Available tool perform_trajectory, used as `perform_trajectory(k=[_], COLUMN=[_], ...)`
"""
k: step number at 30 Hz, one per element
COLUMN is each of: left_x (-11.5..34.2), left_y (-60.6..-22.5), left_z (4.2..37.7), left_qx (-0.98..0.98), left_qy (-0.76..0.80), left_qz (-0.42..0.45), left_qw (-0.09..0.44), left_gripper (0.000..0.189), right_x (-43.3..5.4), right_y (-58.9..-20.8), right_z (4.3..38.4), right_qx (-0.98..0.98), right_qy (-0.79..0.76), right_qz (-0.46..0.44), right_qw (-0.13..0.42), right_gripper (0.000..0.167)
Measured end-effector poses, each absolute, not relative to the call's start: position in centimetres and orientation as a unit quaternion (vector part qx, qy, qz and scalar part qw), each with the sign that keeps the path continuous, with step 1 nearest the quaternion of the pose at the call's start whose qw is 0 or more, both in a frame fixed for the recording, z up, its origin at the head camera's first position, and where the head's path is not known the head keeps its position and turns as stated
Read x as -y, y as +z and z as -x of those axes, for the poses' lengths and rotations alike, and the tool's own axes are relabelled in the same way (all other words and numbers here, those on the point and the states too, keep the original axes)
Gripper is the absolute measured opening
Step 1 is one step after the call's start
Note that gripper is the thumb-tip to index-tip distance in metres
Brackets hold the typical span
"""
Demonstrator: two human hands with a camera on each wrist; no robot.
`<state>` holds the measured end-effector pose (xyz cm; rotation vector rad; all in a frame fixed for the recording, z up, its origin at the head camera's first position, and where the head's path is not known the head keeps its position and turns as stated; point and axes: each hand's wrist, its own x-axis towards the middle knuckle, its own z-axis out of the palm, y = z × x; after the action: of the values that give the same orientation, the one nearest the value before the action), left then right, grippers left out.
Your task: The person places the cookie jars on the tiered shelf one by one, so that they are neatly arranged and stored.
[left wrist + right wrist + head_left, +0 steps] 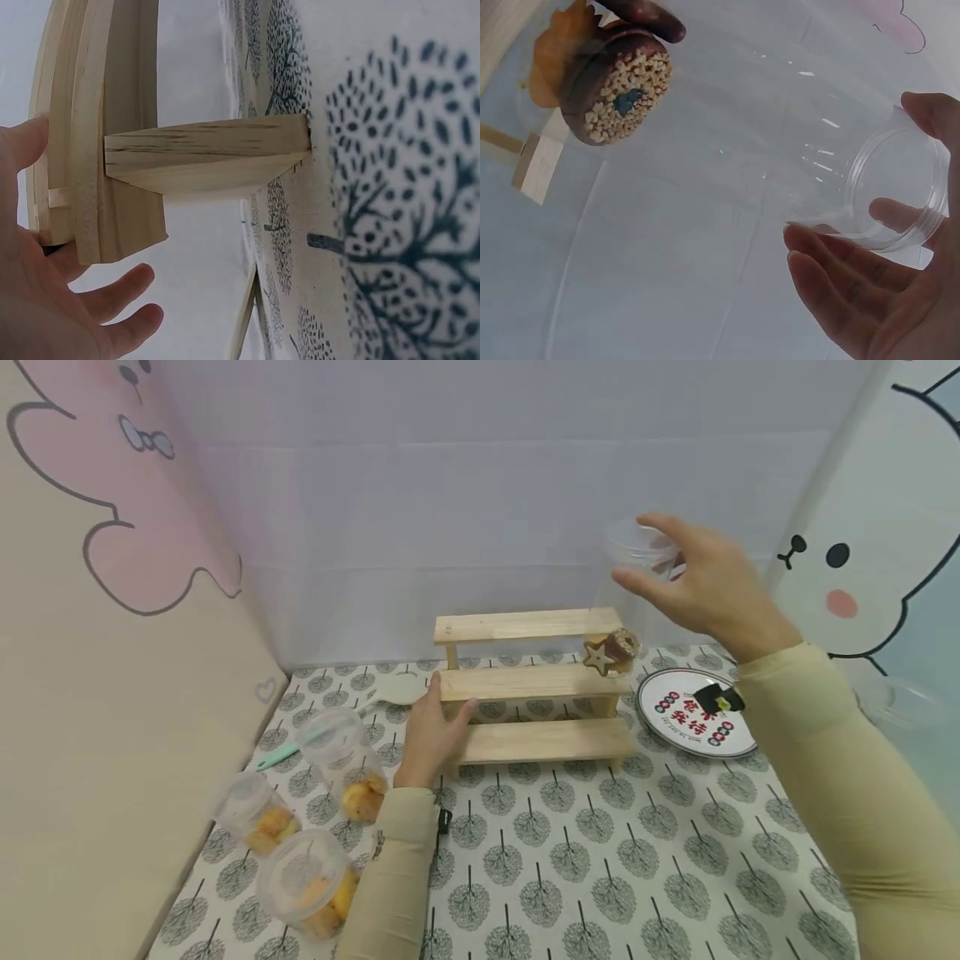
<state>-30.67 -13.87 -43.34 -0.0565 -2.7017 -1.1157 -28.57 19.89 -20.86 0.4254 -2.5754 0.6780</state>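
My right hand (712,581) holds a tall clear jar (633,552) by its lidded top, thumb and fingers around the rim. At the jar's bottom are a star-shaped cookie (598,657) and a doughnut (622,97) with nut crumbs. In the head view the jar overlaps the right end of a three-step wooden shelf (547,739). My left hand (433,735) grips that shelf's left end. In the left wrist view the thumb lies at the planks (90,135), one finger goes behind them, and the other fingers stand loose.
Several clear jars (300,868) with yellow pieces stand at the left, by my left forearm. Behind them lies a pale spoon (397,689) with a green handle. A printed plate (693,714) is right of the shelf. Walls border the tree-patterned cloth (570,860).
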Motion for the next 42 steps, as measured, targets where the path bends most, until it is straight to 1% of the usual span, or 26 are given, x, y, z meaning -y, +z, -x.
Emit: perform_trajectory(k=[8,17,25,28,34,42], left_x=[13.2,12.4,12.4,12.4,12.3,11.7], left_y=[-43.4,-43.6,-43.3,-43.3,-43.3,-43.2], left_z=[30.7,30.8,30.8,30.8,30.4,30.2], left_qx=[0.921,0.923,0.923,0.923,0.921,0.921], left_qy=[-0.372,-0.37,-0.368,-0.369,-0.379,-0.377], left_qz=[0.019,0.02,0.019,0.018,0.012,0.023], left_qw=[0.113,0.105,0.112,0.106,0.086,0.095], left_gripper=[0.094,0.095,0.096,0.095,0.097,0.095], right_x=[-16.9,-13.4,-9.3,-8.4,-7.6,-7.8], right_y=[-20.4,-19.8,-19.2,-19.2,-19.8,-20.4], right_z=[32.8,36.1,37.8,38.4,39.0,39.4], right_qx=[0.922,0.93,0.942,0.944,0.948,0.95], right_qy=[0.285,0.27,0.239,0.239,0.239,0.24], right_qz=[-0.149,-0.156,-0.161,-0.16,-0.152,-0.153], right_qw=[0.217,0.193,0.171,0.163,0.145,0.13], right_gripper=[0.077,0.081,0.083,0.083,0.084,0.085])
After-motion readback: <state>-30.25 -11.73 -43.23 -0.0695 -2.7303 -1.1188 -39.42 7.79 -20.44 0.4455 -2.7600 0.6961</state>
